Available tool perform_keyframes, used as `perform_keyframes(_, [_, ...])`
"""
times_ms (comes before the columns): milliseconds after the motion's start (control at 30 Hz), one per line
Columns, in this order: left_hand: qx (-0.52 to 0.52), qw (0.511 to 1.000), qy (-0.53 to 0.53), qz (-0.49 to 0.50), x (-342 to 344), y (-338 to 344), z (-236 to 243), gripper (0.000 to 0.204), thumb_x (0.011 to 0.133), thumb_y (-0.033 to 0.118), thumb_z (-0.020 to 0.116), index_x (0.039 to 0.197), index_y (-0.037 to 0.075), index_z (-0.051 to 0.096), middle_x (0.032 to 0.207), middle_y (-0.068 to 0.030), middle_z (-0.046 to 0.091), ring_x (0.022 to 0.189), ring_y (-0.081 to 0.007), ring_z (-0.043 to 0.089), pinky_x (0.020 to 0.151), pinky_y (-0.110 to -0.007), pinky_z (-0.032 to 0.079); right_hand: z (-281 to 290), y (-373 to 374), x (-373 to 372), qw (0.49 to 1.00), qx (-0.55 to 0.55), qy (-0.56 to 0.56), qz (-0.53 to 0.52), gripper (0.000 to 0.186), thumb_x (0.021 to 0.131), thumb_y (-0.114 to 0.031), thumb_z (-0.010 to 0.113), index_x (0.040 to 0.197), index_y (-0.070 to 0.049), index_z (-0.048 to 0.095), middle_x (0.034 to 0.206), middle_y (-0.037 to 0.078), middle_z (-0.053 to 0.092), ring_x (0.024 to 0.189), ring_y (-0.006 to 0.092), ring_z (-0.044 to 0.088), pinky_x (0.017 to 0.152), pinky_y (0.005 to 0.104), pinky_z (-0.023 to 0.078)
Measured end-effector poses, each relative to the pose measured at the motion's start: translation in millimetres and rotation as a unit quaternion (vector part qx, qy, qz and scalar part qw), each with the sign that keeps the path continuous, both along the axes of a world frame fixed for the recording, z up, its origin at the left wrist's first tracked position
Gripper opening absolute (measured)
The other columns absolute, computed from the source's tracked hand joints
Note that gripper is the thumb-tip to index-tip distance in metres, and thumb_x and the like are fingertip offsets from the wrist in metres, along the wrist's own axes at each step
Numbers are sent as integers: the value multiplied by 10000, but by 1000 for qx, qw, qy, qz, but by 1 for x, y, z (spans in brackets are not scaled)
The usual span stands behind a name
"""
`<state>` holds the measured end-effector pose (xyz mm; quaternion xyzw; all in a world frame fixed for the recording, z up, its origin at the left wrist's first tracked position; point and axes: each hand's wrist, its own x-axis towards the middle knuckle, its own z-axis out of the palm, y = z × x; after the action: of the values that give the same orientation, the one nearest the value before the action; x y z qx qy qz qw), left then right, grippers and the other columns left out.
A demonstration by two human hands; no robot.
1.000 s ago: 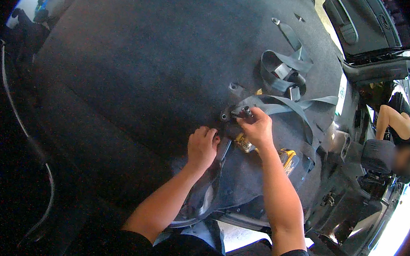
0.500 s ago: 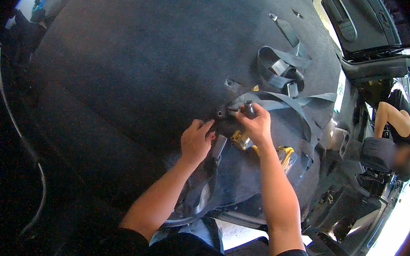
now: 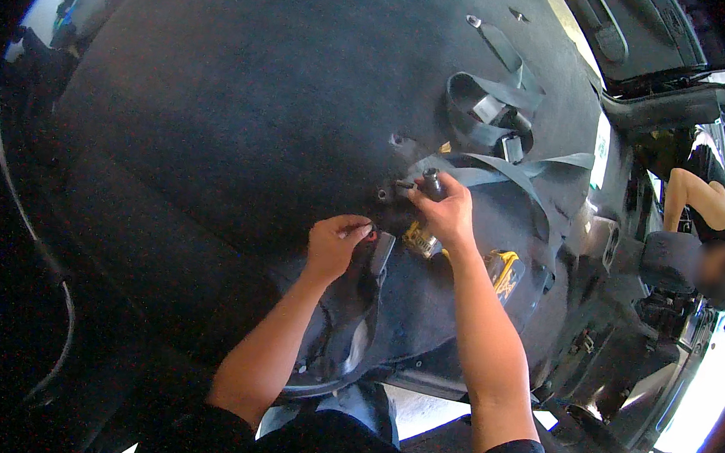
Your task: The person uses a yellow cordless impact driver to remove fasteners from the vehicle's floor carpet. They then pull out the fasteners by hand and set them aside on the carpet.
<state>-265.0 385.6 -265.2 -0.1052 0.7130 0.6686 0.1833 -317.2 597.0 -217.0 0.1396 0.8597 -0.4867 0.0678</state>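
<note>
My left hand [image 3: 337,244] pinches at a small dark item too small to name, beside a seat-belt buckle [image 3: 381,253] with a red spot near it. My right hand [image 3: 447,209] grips a dark cylindrical socket-like piece [image 3: 432,181] above a black metal bracket with a hole [image 3: 386,194]. A yellow-and-black power tool [image 3: 421,241] lies partly hidden under my right hand and forearm, its yellow end [image 3: 505,269] showing to the right. Grey belt webbing [image 3: 516,172] loops across the dark carpet [image 3: 245,89] behind my hands.
A coiled belt [image 3: 483,100] lies farther back on the carpet. At the right are an open door panel [image 3: 633,35], vehicle trim and another person [image 3: 697,197] crouched beside a dark headrest [image 3: 668,261]. A pale cable or edge [image 3: 17,182] curves down the left.
My left hand has moved left and its fingers have drawn together into a pinch. My right hand, still gripping the dark piece, has shifted slightly up and left, with the whole view shifting a little.
</note>
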Motion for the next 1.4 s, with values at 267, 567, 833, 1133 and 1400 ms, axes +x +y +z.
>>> perform_keyframes(267, [-203, 967, 128, -80, 7, 6, 7, 190, 849, 94, 704, 1035, 60, 722, 939, -129, 698, 866, -306, 691, 784, -375, 546, -7, 1, 0, 1000, -23, 7, -9, 270, 739, -206, 800, 928, -33, 713, 826, 126, 721, 760, 216, 699, 734, 338, 529])
perform_keyframes(567, [-353, 915, 143, -136, 17, 19, 10, 264, 814, 115, 703, 1066, 59, 650, 1013, -127, 620, 878, -365, 657, 775, -445, 540, 2, -1, -2, 991, 79, -29, 99, 281, 743, -246, 794, 964, -87, 723, 854, 134, 715, 807, 297, 698, 714, 392, 524])
perform_keyframes(833, [-150, 983, 27, 104, -4, 30, -2, 203, 822, 71, 704, 1021, 37, 702, 815, -152, 690, 802, -354, 679, 774, -407, 538, 5, -19, -2, 981, 157, -1, 118, 289, 751, -233, 792, 978, -72, 716, 849, 136, 704, 769, 329, 677, 694, 411, 516])
perform_keyframes(1133, [-253, 965, 65, 20, -35, 39, -12, 148, 849, 104, 692, 995, 82, 709, 941, -136, 658, 901, -335, 653, 814, -423, 511, -1, -20, 3, 974, 174, 62, 129, 259, 757, -211, 787, 969, -78, 718, 933, 137, 702, 901, 352, 674, 776, 426, 522])
perform_keyframes(1400, [-66, 997, 24, -22, -43, 27, -27, 163, 895, 18, 652, 1055, 19, 681, 922, -53, 685, 768, -139, 658, 708, -271, 540, 7, -6, -16, 962, 159, 66, 211, 239, 729, -131, 774, 946, -57, 707, 910, 151, 677, 879, 365, 666, 770, 430, 532])
